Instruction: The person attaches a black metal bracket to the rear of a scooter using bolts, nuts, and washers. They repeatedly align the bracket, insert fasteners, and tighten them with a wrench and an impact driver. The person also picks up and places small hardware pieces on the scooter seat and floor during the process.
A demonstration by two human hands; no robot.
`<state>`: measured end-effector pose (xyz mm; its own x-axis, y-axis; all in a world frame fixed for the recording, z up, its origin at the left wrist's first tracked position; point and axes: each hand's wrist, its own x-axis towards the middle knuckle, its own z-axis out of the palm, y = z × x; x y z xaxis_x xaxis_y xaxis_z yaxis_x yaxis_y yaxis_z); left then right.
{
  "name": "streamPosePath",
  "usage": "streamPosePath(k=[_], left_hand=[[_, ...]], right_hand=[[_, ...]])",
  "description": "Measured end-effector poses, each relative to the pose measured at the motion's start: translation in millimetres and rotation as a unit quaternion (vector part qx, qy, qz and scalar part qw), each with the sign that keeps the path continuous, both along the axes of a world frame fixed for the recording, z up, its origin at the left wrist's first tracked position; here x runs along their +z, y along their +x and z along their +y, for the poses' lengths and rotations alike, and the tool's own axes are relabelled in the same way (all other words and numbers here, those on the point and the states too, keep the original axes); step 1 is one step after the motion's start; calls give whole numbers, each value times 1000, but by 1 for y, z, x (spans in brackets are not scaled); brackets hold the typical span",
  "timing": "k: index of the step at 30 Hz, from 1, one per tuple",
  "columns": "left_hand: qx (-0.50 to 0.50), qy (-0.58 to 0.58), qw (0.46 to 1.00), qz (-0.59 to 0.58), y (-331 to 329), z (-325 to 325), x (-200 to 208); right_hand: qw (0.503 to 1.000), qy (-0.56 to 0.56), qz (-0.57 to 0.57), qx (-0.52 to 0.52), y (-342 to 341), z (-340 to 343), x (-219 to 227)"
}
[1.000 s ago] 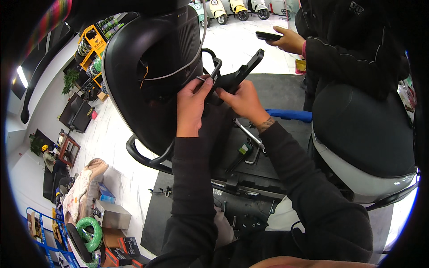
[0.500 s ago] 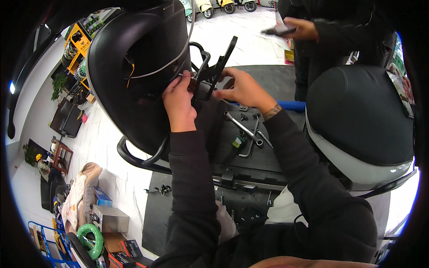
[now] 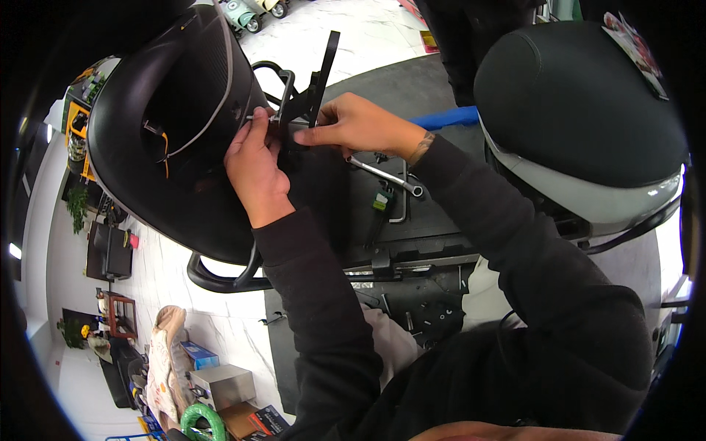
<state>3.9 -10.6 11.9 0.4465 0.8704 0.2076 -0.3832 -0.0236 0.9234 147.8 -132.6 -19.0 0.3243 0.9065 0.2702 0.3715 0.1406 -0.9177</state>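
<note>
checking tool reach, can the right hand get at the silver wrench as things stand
Probably yes: the silver wrench lies close to the right hand, its shaft largely uncovered, though that hand would first have to leave the black bracket.

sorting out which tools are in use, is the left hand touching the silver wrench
Apart. The head view shows the left hand well left of the silver wrench, with dark scooter body between them.

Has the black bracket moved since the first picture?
Yes. Against the bent black tube beside it, the black bracket has swung leftward, its upper end now closer to that tube.
</note>
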Motion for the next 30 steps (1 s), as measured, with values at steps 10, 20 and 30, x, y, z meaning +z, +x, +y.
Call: streamPosePath(k=[10, 20, 30], left_hand=[[-25, 87, 991, 96, -5, -18, 2], [-112, 122, 981, 100, -24, -11, 4], [-116, 153, 974, 116, -26, -9, 3]], right_hand=[[985, 77, -40, -147, -14, 1, -28], [986, 121, -47, -104, -12, 3, -31], [980, 118, -114, -113, -8, 4, -35]])
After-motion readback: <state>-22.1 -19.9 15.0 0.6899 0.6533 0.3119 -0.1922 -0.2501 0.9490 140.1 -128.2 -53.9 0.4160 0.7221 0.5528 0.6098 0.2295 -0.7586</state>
